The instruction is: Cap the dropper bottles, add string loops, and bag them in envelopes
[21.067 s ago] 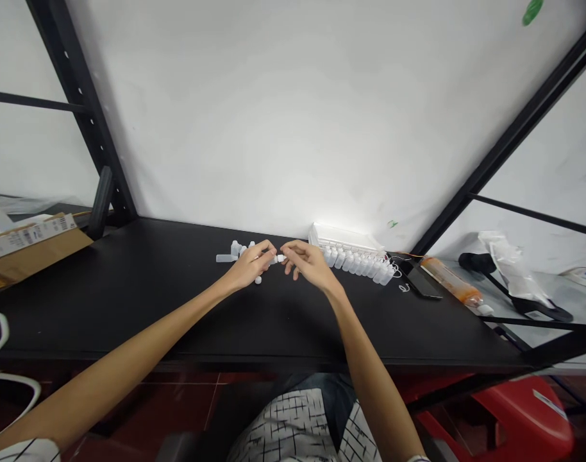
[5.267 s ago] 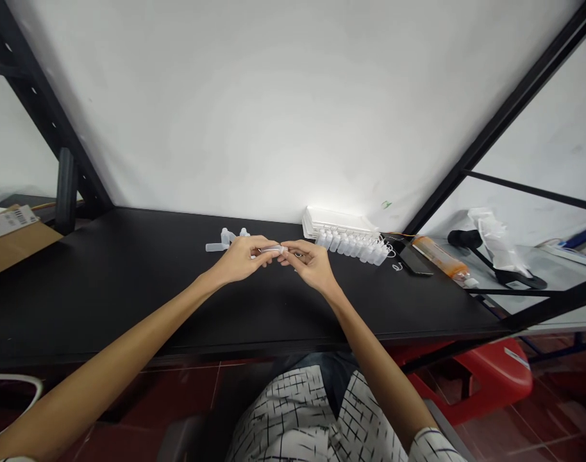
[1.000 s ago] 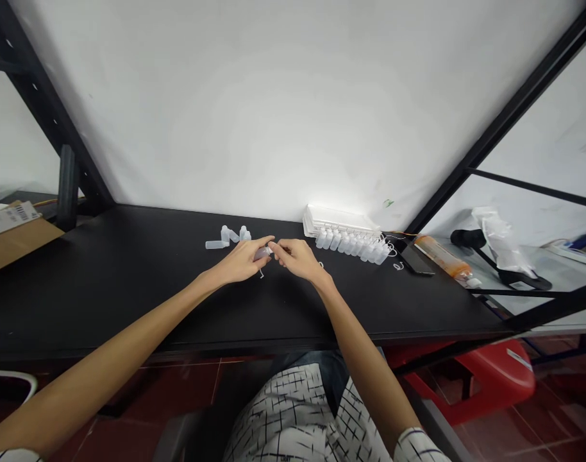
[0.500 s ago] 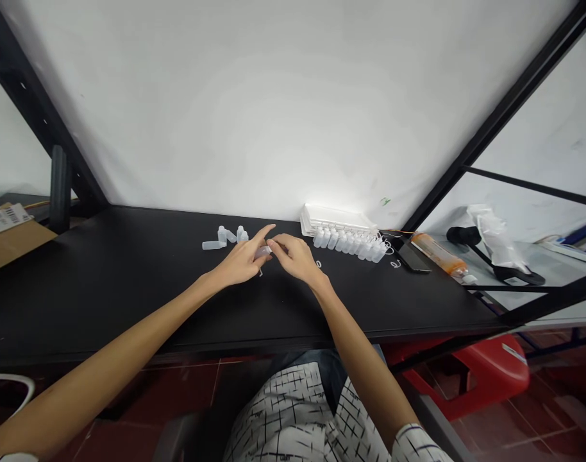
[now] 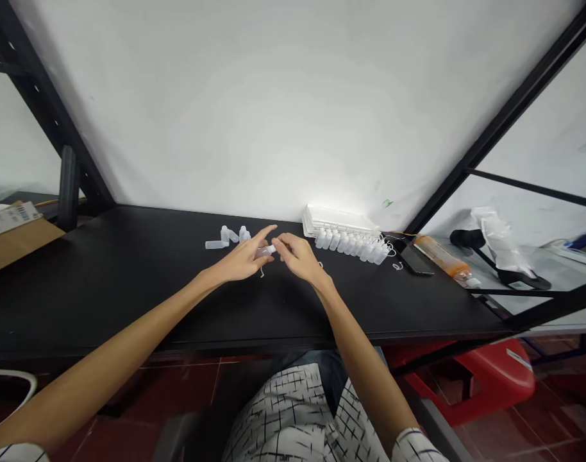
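Observation:
My left hand (image 5: 245,256) is closed round a small translucent plastic bottle (image 5: 263,252), its index finger stretched out above. The bottle lies on its side in the grip, white neck towards the right. At that neck, the fingertips of my right hand (image 5: 297,255) are pinched together; whether a cap or cord is between them is too small to tell. A short white string (image 5: 262,273) hangs below the left hand. Just beyond it are several similar small bottles (image 5: 217,244), some upright and some lying. A row of bottles with white loops (image 5: 352,244) stands to the right.
Behind the bottle row is a stack of white trays or packs (image 5: 340,219). A phone (image 5: 417,260) and an orange-labelled bottle (image 5: 444,256) lie at the right, near the black rack frame. A cardboard box (image 5: 28,234) sits far left. A red stool (image 5: 495,378) stands below the table.
The bottle's white neck shows more clearly between my hands. Both hands keep nearly the same place, and the whole view has shifted slightly.

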### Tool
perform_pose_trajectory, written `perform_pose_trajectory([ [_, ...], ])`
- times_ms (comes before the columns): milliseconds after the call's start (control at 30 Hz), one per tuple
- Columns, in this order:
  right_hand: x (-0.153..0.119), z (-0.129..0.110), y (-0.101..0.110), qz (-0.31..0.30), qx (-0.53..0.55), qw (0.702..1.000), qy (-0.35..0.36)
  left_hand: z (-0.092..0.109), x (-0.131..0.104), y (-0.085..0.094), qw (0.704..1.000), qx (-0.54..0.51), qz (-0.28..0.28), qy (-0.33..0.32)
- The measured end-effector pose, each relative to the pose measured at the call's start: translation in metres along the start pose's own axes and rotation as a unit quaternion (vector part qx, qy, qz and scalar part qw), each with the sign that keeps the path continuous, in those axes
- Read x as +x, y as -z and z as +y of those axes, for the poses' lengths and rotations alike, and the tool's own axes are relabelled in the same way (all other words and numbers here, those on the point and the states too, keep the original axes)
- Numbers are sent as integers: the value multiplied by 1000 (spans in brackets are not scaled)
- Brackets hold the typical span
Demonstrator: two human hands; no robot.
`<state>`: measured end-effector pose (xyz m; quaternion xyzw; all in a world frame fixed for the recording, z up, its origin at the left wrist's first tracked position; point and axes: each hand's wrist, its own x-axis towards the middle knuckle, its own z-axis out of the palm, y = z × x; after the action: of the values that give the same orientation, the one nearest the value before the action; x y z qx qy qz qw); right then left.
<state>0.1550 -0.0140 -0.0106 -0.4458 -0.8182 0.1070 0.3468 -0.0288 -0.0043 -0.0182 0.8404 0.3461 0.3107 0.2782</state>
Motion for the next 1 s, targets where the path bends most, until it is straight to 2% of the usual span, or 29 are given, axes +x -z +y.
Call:
perform_pose_trajectory([
  [133, 0, -3, -1, -5, 59, 998, 11, 1, -1, 6, 1000, -6, -13, 11],
  [300, 1, -2, -5, -44, 49, 998, -5, 2, -3, 2, 999, 27, -17, 5],
  [500, 0, -3, 0, -15, 80, 997, -10, -1, 0, 2, 999, -45, -11, 2],
  [800, 1, 2, -8, -32, 49, 998, -7, 3, -4, -5, 992, 127, -18, -18],
  [900, 1, 2, -8, -16, 57, 998, -21, 4, -4, -5, 992, 124, 3, -27],
  [1000, 1, 2, -4, 18, 97, 994, -50, 4, -2, -3, 994, 98, 43, -10],
])
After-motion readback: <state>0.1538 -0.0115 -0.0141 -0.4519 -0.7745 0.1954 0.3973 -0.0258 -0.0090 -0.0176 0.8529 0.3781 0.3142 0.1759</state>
